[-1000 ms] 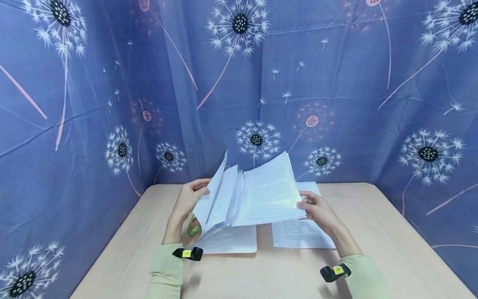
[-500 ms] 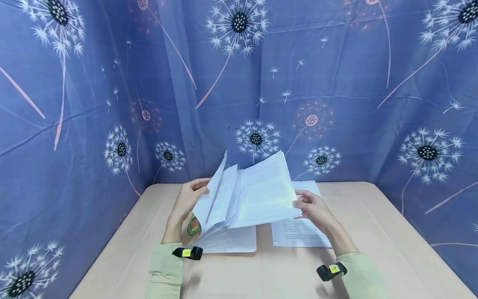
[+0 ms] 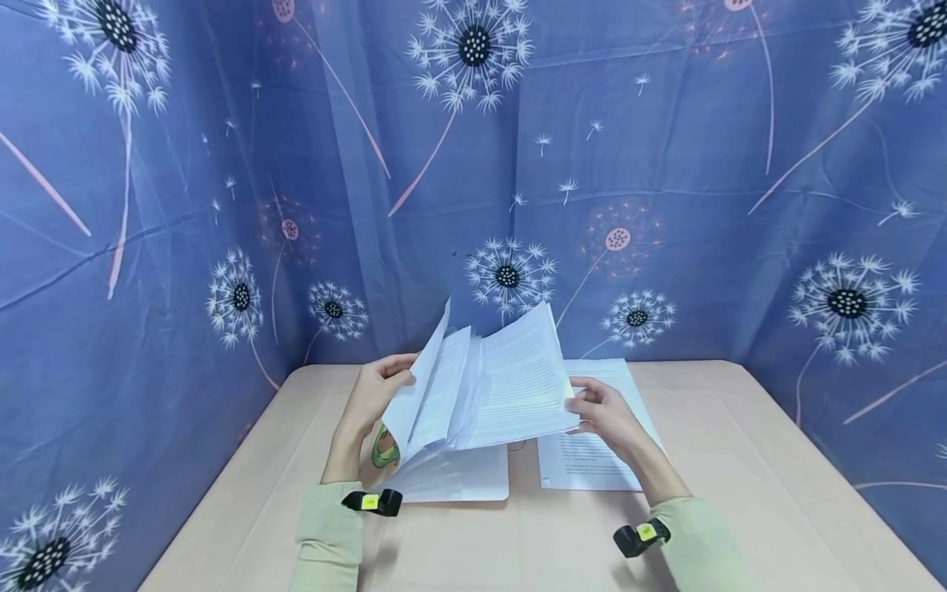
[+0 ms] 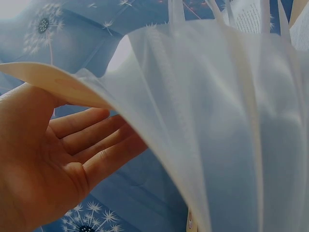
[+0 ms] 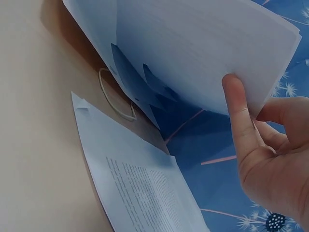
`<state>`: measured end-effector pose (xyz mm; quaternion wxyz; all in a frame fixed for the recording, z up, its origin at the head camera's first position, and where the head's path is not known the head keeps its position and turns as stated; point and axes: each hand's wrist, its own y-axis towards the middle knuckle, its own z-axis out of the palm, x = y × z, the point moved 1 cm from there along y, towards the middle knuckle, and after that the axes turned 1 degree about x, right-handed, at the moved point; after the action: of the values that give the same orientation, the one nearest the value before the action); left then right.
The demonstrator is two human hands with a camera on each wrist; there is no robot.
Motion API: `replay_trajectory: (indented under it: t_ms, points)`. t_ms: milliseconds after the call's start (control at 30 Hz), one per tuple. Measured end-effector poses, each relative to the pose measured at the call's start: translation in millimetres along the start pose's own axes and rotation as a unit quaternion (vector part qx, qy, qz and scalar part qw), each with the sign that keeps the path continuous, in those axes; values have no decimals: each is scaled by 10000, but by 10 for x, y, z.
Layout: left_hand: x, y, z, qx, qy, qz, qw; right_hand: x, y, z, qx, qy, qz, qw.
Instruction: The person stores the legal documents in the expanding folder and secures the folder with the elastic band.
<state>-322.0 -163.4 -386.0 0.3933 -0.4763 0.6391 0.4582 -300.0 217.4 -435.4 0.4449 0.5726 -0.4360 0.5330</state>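
Observation:
My left hand (image 3: pixel 373 395) holds the raised left cover of a file folder (image 3: pixel 460 481), thumb on one side and fingers behind it. In the left wrist view the folder's translucent pockets (image 4: pixel 222 125) fan out beside the beige cover (image 4: pixel 72 89). A green cartoon figure (image 3: pixel 385 448) shows on the cover's outside. My right hand (image 3: pixel 605 415) pinches a stack of printed sheets (image 3: pixel 518 382) near its lower right corner. The stack is tilted, and its left edge reaches in among the folder's leaves; how deep it sits is hidden.
Another printed sheet or stack (image 3: pixel 592 464) lies on the table (image 3: pixel 510 551) at the right, partly under my right hand. A thin elastic loop (image 5: pixel 104 92) shows beside the folder. A blue dandelion-patterned curtain (image 3: pixel 666 164) rises behind the table and at the sides.
My right hand has moved left with the printed sheets, sliding them closer to the folder's leaves. More of the papers on the table shows. My left hand stays in place.

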Motion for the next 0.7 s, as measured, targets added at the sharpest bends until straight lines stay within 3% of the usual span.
replay_trajectory:
  t_ms: [700]
  points:
    - [-2,-9,-7,-1,8,72,10000,99,-48,124,349,-39,56,9994]
